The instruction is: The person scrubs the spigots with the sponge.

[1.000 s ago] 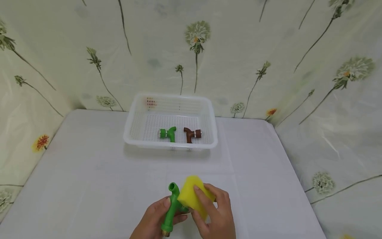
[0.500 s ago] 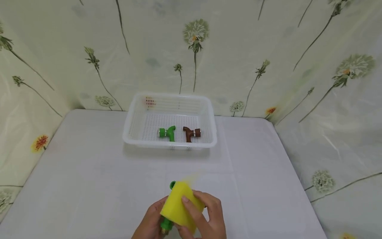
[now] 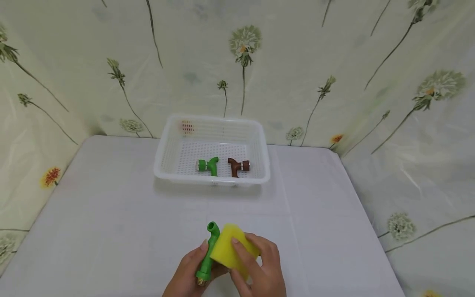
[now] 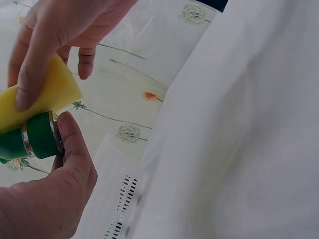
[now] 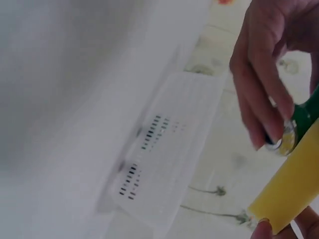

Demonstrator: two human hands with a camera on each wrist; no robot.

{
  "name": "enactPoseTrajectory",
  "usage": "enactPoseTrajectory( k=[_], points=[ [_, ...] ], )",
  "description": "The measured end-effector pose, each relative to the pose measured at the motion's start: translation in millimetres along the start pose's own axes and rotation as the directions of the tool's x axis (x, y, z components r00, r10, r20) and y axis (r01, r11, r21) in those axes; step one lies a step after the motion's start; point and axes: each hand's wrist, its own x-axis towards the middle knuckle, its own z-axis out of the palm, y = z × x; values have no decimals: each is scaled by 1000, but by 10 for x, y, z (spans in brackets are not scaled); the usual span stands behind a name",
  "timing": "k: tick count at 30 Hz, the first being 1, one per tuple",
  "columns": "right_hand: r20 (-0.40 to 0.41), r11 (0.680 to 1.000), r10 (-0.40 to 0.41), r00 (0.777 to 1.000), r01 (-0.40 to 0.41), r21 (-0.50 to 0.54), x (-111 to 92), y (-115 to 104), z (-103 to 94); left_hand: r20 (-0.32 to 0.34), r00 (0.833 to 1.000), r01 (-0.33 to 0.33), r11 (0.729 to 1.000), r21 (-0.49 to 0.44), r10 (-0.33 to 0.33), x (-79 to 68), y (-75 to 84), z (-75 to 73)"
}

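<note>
A green plastic tap (image 3: 208, 252) with a brass threaded end is gripped by my left hand (image 3: 189, 270) near the table's front. My right hand (image 3: 261, 264) holds a yellow sponge (image 3: 230, 247) against the tap's side, so part of the tap is hidden in the head view. In the left wrist view the sponge (image 4: 55, 92) touches the ribbed green knob (image 4: 42, 135), whose end my left fingers hold. From the right wrist view, the sponge (image 5: 291, 181) lies along the green tap (image 5: 306, 117), with fingertips curled at its lower end.
Behind the hands stands a white perforated plastic basket (image 3: 211, 180). Inside it lie another green tap (image 3: 211, 166) and a brown tap (image 3: 234, 166). A white cloth covers the table (image 3: 111, 214). Flower-patterned sheeting (image 3: 282, 62) rises at the back and both sides.
The sponge moved left and down over the tap, covering most of it, then shifted back right. The tap's body shows again, slightly further left than before. The basket and its taps stayed put.
</note>
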Motion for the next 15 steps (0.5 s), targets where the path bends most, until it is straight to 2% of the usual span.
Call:
enactPoseTrajectory(
  k=[5, 8, 11, 15],
  points=[
    [-5, 986, 157, 988, -157, -56, -24, 162, -17, -40, 999, -12, 1000, -29, 11, 10, 40, 6],
    [-48, 981, 189, 981, -191, -28, 14, 179, -34, -52, 998, -21, 999, -30, 20, 35, 61, 3],
    [-85, 989, 142, 986, -137, 55, 96, 113, -49, -67, 997, -33, 999, -7, 32, 77, 85, 4],
    [-73, 990, 41, 997, -31, 139, 204, -54, -54, -101, 995, -13, 998, 58, 19, 121, 103, 13]
  ],
)
